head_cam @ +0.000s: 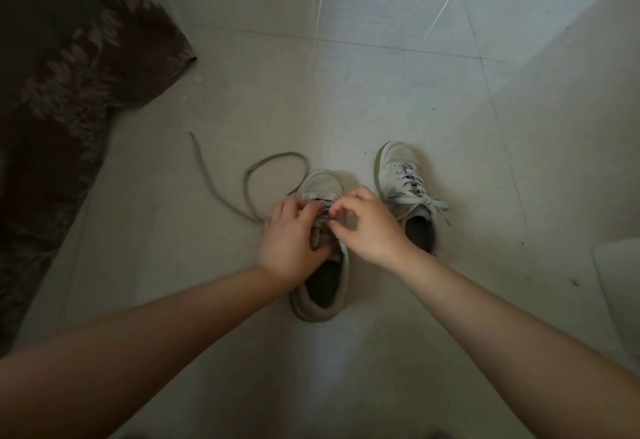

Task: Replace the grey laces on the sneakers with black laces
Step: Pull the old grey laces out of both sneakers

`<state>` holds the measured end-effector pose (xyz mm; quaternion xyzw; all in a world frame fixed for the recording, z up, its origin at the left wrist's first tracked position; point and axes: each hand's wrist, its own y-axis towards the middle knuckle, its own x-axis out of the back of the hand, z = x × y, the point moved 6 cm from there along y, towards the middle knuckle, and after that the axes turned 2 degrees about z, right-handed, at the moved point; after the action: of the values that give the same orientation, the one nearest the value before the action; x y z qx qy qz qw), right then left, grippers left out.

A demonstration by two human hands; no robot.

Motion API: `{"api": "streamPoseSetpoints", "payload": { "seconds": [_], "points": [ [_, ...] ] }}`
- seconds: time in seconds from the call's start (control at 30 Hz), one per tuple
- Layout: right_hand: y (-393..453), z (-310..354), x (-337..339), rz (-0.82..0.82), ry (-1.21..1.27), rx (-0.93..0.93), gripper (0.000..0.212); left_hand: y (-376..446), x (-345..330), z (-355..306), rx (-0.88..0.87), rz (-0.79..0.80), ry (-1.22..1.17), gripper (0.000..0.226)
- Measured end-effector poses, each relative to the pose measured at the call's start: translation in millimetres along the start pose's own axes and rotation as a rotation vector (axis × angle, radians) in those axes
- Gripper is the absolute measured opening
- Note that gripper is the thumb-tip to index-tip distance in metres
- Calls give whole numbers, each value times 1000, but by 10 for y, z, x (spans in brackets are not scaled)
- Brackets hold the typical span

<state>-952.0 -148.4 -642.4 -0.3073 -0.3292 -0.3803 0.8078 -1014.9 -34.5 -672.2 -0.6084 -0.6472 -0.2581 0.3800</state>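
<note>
Two pale sneakers stand on the tiled floor, toes pointing away. The left sneaker (320,186) is under both my hands. My left hand (289,234) lies over its tongue with fingers curled into the lacing. My right hand (363,224) pinches the lace at the eyelets with thumb and forefinger. A grey lace (247,182) trails out of this shoe in a loop to the left on the floor. The right sneaker (403,182) stands apart, laced with a grey lace tied in a bow. No black lace can be made out.
A dark patterned cloth (62,99) covers the floor at the left. A pale flat object (620,272) lies at the right edge. Light tiles (381,92) stretch beyond the shoes.
</note>
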Motion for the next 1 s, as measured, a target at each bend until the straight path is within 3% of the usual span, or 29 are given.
{"api": "streamPoseSetpoints", "payload": {
  "seconds": [0.17, 0.27, 0.33, 0.4, 0.43, 0.57, 0.7, 0.77, 0.87, 1.0],
  "points": [
    [-34, 226, -137, 117, -654, 145, 36, -6, -21, 65, 74, -5, -113, 52],
    [-35, 283, -228, 122, -745, 171, 35, -33, 8, 100, 112, -40, -203, 49],
    [-13, 207, -209, 136, -579, 139, 25, -47, 14, 126, 138, -39, -232, 49],
    [37, 63, -141, 178, -192, -13, 6, -54, 18, 152, 159, -23, -240, 49],
    [38, -4, -128, 221, 14, -109, 6, -56, 22, 169, 168, -22, -236, 49],
    [-35, -91, -129, 274, 482, -312, 24, -55, 29, 163, 164, -10, -172, 51],
    [-48, -116, -71, 143, 908, -402, 35, -81, 17, 153, 184, -3, -172, 56],
    [-67, -133, 11, 92, 1002, -398, 36, -85, 15, 162, 189, 3, -172, 57],
    [-92, -110, 174, 94, 714, -257, 36, -75, 21, 144, 182, 14, -154, 58],
    [-115, -98, 149, 295, 110, -146, 38, -69, 25, 98, 179, 45, -100, 56]
  ]
}}
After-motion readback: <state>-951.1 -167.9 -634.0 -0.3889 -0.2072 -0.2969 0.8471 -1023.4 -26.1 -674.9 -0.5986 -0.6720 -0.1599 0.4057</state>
